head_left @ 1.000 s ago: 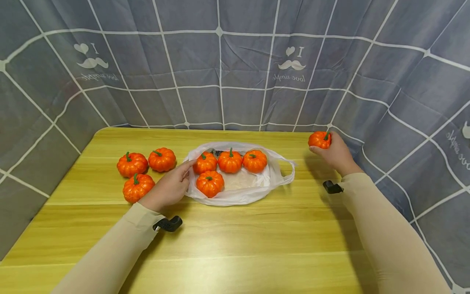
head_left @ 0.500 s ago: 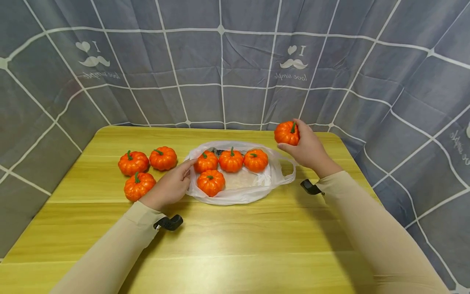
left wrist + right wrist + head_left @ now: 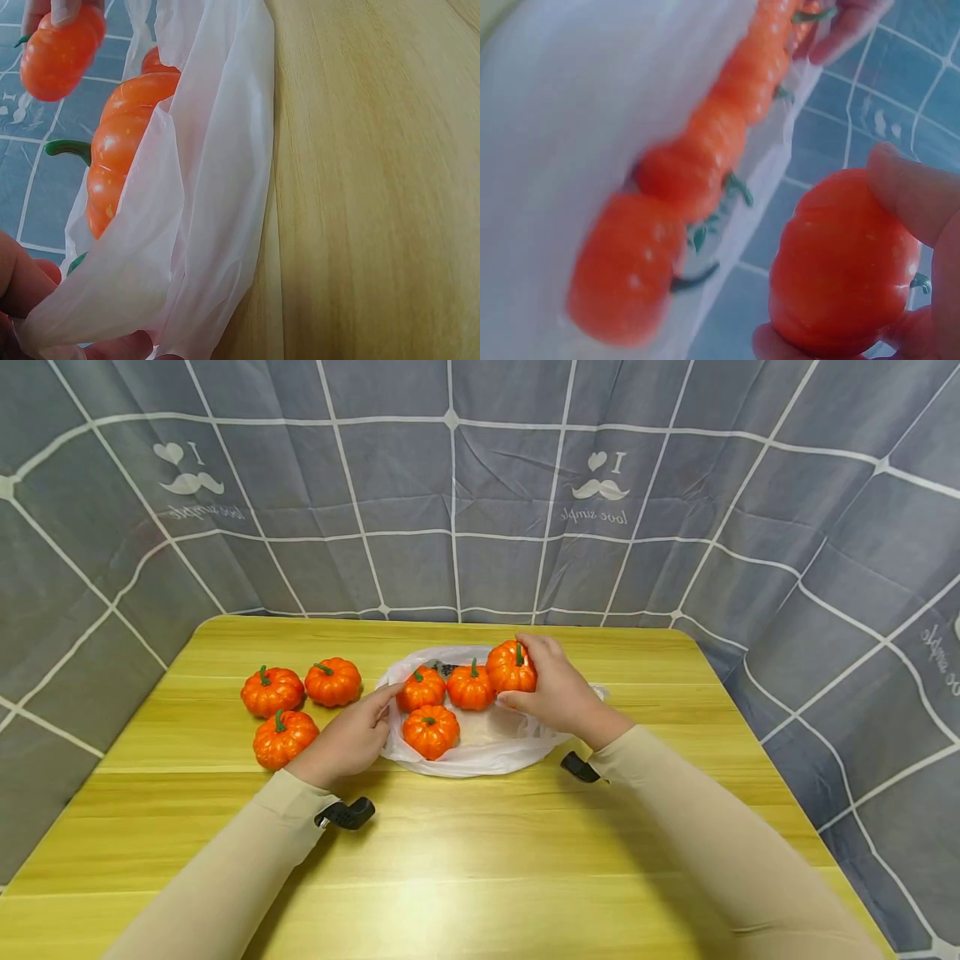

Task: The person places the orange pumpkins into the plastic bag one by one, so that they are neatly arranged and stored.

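My right hand (image 3: 558, 693) grips a small orange pumpkin (image 3: 510, 670) with a green stem above the right side of a white plastic bag (image 3: 480, 765). The right wrist view shows this pumpkin (image 3: 840, 262) between thumb and fingers, apart from the row of pumpkins (image 3: 626, 270) in the bag. At the bag's left end, my left hand (image 3: 351, 739) pinches its rim; the left wrist view shows the plastic (image 3: 112, 300) between thumb and fingers. Several pumpkins lie inside the bag, among them one near the front (image 3: 431, 732). The held pumpkin hides another behind it in the head view.
Left of the bag, three more pumpkins sit on the wooden table (image 3: 420, 877): one at the left (image 3: 272, 692), one behind (image 3: 333, 682), one by my left forearm (image 3: 285, 740). A grey checked curtain (image 3: 405, 485) surrounds the back and sides.
My right hand has carried its pumpkin leftward from the table's right back corner to above the bag. The left hand has stayed at the bag's rim.
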Action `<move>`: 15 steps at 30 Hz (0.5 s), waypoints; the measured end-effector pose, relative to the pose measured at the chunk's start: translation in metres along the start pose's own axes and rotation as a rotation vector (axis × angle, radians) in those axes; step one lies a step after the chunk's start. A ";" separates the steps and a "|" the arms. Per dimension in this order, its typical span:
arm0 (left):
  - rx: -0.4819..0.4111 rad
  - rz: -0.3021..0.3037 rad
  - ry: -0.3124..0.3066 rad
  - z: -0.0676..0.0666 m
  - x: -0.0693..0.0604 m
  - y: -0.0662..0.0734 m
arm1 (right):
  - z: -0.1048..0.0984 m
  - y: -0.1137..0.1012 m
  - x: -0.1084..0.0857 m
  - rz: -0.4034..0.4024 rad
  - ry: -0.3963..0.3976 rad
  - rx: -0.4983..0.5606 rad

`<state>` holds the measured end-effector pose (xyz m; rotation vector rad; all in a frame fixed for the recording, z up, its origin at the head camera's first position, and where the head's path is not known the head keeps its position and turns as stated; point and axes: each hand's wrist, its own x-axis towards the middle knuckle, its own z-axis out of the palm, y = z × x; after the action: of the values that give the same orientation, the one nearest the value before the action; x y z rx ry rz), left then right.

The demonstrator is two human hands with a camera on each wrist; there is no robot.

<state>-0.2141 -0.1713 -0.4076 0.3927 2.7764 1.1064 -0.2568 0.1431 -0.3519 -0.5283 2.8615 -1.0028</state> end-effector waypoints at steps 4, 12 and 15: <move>0.003 0.012 0.004 0.000 0.000 0.000 | 0.014 -0.004 0.001 -0.017 -0.034 -0.006; -0.004 0.020 -0.001 0.000 0.001 -0.001 | 0.035 -0.005 -0.001 -0.043 -0.084 -0.063; -0.011 0.019 -0.005 0.000 0.000 -0.001 | 0.040 -0.005 -0.002 -0.037 -0.101 -0.053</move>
<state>-0.2148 -0.1721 -0.4081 0.4207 2.7668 1.1231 -0.2468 0.1163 -0.3803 -0.6192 2.8053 -0.8802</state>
